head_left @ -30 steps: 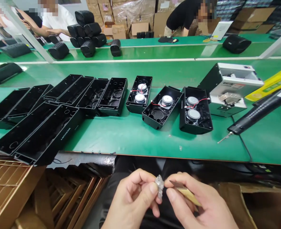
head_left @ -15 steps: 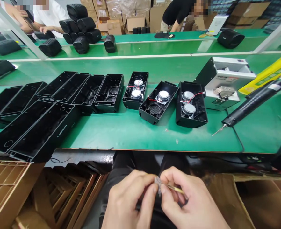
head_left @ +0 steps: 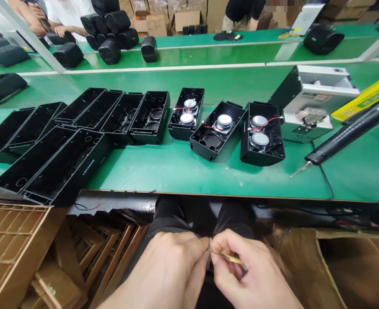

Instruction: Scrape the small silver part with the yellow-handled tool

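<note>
Brass-coloured tweezers (head_left: 228, 257) are pinched in the right hand (head_left: 250, 274), below the near edge of the desk (head_left: 176, 171) and over the lap, with the tips brought against a small silvery part (head_left: 210, 248) that is clamped between thumb and forefinger of the left hand (head_left: 170, 272); both grips are closed, each on its own item, and the part is held low and close, seemingly so that fine work can be watched from above. What the part is cannot be told, as it is mostly hidden by the fingers. Cardboard divider trays (head_left: 12, 240) are stacked beside the left knee, within reach. On the desk, empty black housings (head_left: 63, 167) are lined up from the near left corner inward, and three housings with round drivers (head_left: 262, 134) and red wires are set toward the middle, open side up so the insides can be reached. Near the right edge an electric screwdriver (head_left: 350, 131) hangs with its bit (head_left: 297, 171) just above the surface, beside a grey screw feeder (head_left: 312, 103). Along the far edge finished black speakers (head_left: 112, 34) are piled, with other people at work behind them.
</note>
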{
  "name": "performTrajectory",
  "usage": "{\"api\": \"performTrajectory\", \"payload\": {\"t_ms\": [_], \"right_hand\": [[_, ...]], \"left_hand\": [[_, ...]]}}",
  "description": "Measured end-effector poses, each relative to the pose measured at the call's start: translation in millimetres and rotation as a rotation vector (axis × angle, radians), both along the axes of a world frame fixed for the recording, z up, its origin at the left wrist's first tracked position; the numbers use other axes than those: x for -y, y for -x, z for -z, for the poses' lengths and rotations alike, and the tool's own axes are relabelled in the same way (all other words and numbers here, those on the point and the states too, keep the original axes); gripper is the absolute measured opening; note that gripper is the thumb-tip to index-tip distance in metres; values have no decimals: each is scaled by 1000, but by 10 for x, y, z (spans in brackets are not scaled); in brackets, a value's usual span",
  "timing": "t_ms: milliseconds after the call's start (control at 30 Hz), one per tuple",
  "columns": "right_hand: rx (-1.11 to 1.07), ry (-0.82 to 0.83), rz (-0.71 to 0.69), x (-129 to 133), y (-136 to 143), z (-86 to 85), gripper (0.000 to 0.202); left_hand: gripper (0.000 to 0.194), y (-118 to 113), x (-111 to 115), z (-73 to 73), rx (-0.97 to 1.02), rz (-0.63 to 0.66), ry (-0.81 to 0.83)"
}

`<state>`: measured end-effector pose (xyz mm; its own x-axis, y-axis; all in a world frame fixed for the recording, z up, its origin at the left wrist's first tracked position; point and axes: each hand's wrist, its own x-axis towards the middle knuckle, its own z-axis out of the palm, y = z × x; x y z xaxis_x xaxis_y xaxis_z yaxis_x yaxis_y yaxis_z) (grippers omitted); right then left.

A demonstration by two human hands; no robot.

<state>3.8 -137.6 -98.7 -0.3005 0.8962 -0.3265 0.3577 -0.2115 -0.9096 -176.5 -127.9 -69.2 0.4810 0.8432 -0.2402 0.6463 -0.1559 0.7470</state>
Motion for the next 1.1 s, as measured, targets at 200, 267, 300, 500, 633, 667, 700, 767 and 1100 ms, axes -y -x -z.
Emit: {"api": "performTrajectory", "payload": {"t_ms": [200, 267, 300, 500, 633, 667, 700, 767, 1100], "right_hand": [[48, 74, -145, 154, -59, 238, 10], [47, 150, -159, 254, -64, 315, 8], [45, 191, -160, 305, -66, 342, 8], [-33, 351, -111, 532, -117, 435, 10], [-141, 326, -151, 633, -191, 519, 21], [-179, 327, -154, 655, -201, 533, 27], [-221, 333, -145, 673, -203, 540, 32], [-311, 345, -76, 697, -187, 529, 44], [-377, 420, 112, 495, -47, 344, 55]], "left_hand": [[26, -47, 195, 230, -106, 27, -28], [25, -62, 310, 360, -111, 15, -42], [25, -69, 369, 418, -98, 12, -31], [21, -105, 588, 548, 66, -58, 105], [19, -98, 607, 495, 207, -121, 169], [19, -96, 611, 488, 234, -146, 203], [18, -98, 617, 486, 262, -180, 252], [18, -112, 634, 502, 322, -281, 386], [32, -195, 637, 613, 652, -574, 626]]}}
